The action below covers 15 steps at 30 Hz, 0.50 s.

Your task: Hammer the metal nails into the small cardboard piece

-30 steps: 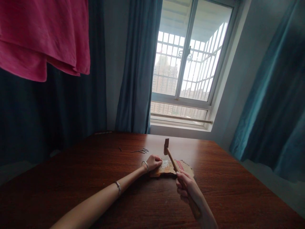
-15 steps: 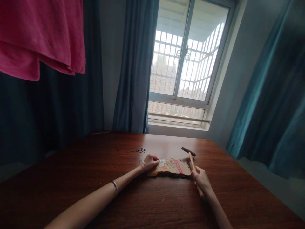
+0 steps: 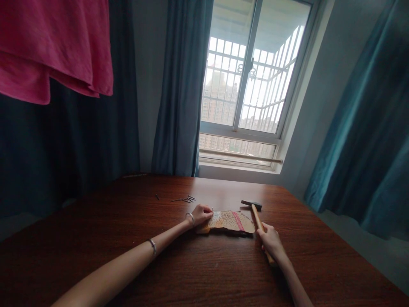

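At the left end of a flat, ragged-edged board (image 3: 228, 221), my left hand (image 3: 202, 214) pinches a small upright nail (image 3: 212, 209). The board's top is light brown with a pink stripe, an orange patch and many dark dots. My right hand (image 3: 270, 242) is wrapped round the wooden handle of a hammer (image 3: 256, 215), just right of the board. The dark hammer head points away from me, low over the table or resting on it; I cannot tell which. Loose nails (image 3: 188, 199) lie beyond my left hand.
Everything lies on a brown wooden table (image 3: 223, 273). One more dark nail (image 3: 157, 197) lies farther left. Behind the table are a barred window (image 3: 243, 85) and blue curtains (image 3: 179, 85). A pink cloth (image 3: 57, 47) hangs at the upper left.
The hammer's head has dipped slightly and shifted a little left. My left hand stays at the board's left end with the nail. The view has shifted slightly.
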Available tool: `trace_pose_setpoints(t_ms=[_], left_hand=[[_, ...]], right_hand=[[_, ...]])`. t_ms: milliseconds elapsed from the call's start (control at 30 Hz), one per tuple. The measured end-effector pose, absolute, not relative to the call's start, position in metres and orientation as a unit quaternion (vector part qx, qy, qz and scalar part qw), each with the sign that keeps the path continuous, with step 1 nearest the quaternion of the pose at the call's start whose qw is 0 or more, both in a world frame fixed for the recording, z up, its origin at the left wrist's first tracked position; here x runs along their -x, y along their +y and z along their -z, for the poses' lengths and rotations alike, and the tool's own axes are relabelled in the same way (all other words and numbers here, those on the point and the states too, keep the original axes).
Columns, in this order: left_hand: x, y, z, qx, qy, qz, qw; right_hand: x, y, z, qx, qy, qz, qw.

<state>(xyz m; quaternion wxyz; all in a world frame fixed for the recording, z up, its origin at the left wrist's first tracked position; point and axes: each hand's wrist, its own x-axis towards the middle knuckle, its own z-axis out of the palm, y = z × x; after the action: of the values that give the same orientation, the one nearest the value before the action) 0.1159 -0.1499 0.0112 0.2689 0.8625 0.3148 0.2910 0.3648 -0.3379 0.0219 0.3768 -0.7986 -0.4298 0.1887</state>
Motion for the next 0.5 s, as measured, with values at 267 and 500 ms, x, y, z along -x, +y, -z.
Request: trace_pose_setpoints(t_ms=[267,500], left_hand=[[-0.117,-0.1458,-0.0081,-0.866,0.309,-0.273,0.282],[-0.1192,-0.1444,-0.0051,-0.862,0.32,-0.281,0.276]], right_hand=[[-0.3665,-0.3385,-0.0264,0.834,-0.484,-0.098,0.247],[-0.3633,-0.3434,-0.0274,0.874,-0.476,0.041,0.082]])
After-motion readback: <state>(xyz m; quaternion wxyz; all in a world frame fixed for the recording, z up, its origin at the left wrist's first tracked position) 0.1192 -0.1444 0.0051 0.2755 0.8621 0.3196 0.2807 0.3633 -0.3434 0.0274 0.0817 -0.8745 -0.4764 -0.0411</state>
